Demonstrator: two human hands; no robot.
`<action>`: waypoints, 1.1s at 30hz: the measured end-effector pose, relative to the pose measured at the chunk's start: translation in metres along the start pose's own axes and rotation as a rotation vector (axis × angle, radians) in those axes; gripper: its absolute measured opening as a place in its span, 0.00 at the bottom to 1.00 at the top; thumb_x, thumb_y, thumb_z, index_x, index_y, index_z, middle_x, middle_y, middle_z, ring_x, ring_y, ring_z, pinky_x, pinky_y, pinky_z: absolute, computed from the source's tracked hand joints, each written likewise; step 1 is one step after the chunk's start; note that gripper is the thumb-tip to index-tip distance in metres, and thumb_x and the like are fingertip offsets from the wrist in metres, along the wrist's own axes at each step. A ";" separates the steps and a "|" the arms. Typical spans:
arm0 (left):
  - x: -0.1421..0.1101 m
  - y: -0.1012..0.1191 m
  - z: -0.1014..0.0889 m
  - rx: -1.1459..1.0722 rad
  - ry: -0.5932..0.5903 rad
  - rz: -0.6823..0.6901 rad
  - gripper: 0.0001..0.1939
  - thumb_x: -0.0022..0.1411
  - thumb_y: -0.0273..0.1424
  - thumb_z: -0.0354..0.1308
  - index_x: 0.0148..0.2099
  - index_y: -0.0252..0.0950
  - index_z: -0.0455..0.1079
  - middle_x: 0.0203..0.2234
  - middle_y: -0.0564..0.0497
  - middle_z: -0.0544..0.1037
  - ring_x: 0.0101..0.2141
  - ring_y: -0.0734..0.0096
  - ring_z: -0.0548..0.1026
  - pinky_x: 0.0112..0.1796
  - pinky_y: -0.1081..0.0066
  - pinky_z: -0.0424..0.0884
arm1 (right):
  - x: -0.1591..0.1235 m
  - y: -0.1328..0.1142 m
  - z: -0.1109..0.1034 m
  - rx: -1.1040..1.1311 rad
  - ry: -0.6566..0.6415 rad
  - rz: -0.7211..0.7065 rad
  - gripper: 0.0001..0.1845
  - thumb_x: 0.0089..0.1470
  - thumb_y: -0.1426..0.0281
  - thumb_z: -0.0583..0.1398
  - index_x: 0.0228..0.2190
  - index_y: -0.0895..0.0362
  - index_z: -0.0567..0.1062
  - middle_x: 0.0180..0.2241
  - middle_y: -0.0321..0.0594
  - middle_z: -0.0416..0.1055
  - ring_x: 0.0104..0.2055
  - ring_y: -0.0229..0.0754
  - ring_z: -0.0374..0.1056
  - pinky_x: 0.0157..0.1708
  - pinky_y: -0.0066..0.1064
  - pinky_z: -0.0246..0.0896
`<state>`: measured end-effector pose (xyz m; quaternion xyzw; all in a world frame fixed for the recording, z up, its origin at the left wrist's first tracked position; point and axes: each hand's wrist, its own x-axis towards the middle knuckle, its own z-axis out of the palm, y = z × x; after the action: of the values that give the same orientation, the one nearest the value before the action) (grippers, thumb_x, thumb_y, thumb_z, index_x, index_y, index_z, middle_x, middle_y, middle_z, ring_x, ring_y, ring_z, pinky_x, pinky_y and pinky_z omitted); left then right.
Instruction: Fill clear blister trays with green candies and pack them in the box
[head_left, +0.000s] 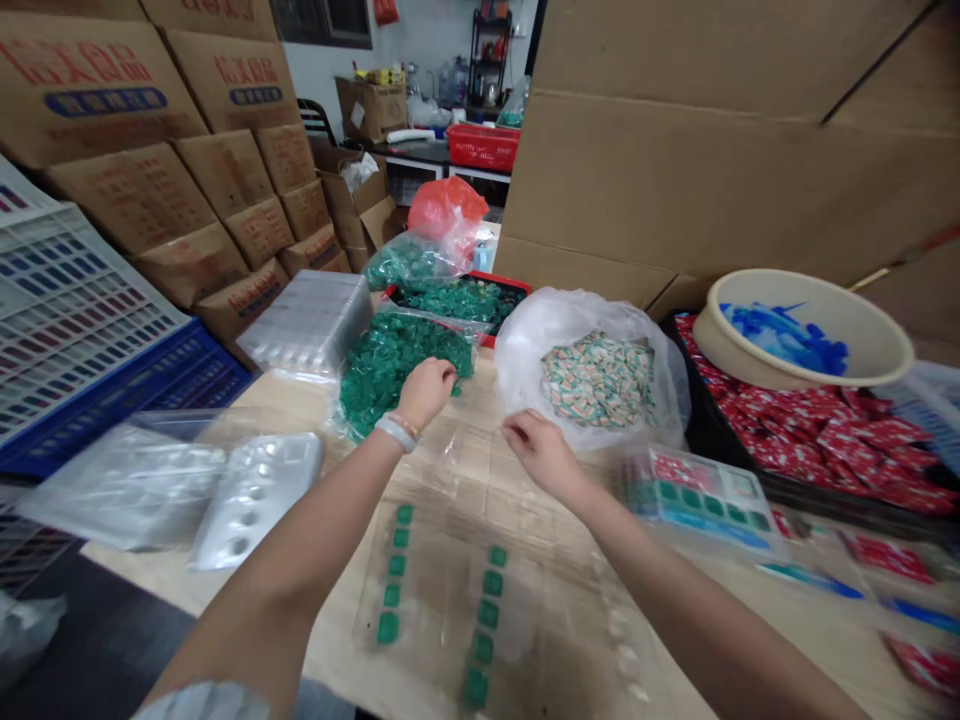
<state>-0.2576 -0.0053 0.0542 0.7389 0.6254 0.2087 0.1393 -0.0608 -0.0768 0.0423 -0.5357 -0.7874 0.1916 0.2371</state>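
At a pale packing table [517, 500], a worker's left hand [426, 392] rests curled against a clear bag of green plastic pieces [397, 375] at 11 o'clock, a white band [396, 432] around the wrist. Its fingers are drawn in, and any grip cannot be told. The right hand [541, 452] hangs low at 12 o'clock, fingers [514, 425] bunched narrow, just beside an open bag of small printed packets [598, 382]; whether they pinch anything cannot be told.

Flat on the table at 6 o'clock, between the forearms, lies a clear blister sheet [442, 600]. Its long axis points away from the worker, toward 12 o'clock, and two near-parallel lines of square green pieces [488, 613] sit along it.

Stacked blister trays [307, 322] stand at 11 o'clock, and cardboard cartons [225, 190] rise at 10 o'clock. At 2 o'clock, a tilted beige basin [870, 330] holding blue pieces sits above a black tray of red packets [817, 440].
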 end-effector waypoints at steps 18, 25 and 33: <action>0.107 -0.045 0.007 -0.362 -0.019 -0.167 0.13 0.54 0.27 0.53 0.42 0.25 0.66 0.40 0.41 0.69 0.45 0.57 0.65 0.45 0.60 0.59 | 0.138 0.052 0.057 0.189 0.017 0.253 0.08 0.39 0.76 0.58 0.28 0.60 0.70 0.24 0.34 0.65 0.26 0.34 0.62 0.30 0.29 0.60; 0.058 -0.020 -0.008 -1.313 -0.192 -0.508 0.09 0.60 0.27 0.43 0.39 0.29 0.63 0.30 0.50 0.71 0.35 0.75 0.71 0.33 0.74 0.67 | -0.008 0.063 -0.005 0.432 0.165 0.276 0.12 0.47 0.67 0.56 0.35 0.58 0.69 0.25 0.34 0.66 0.25 0.33 0.61 0.26 0.25 0.58; -0.065 0.065 0.069 -1.591 -0.555 -0.752 0.03 0.53 0.19 0.52 0.30 0.30 0.66 0.23 0.51 0.72 0.25 0.79 0.72 0.31 0.77 0.69 | -0.044 0.070 0.021 0.216 0.114 0.123 0.10 0.50 0.72 0.52 0.35 0.60 0.71 0.34 0.42 0.70 0.37 0.39 0.64 0.39 0.31 0.58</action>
<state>-0.1762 -0.0769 0.0161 0.1974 0.4407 0.3334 0.8097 -0.0062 -0.0943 -0.0211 -0.5643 -0.7132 0.2588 0.3255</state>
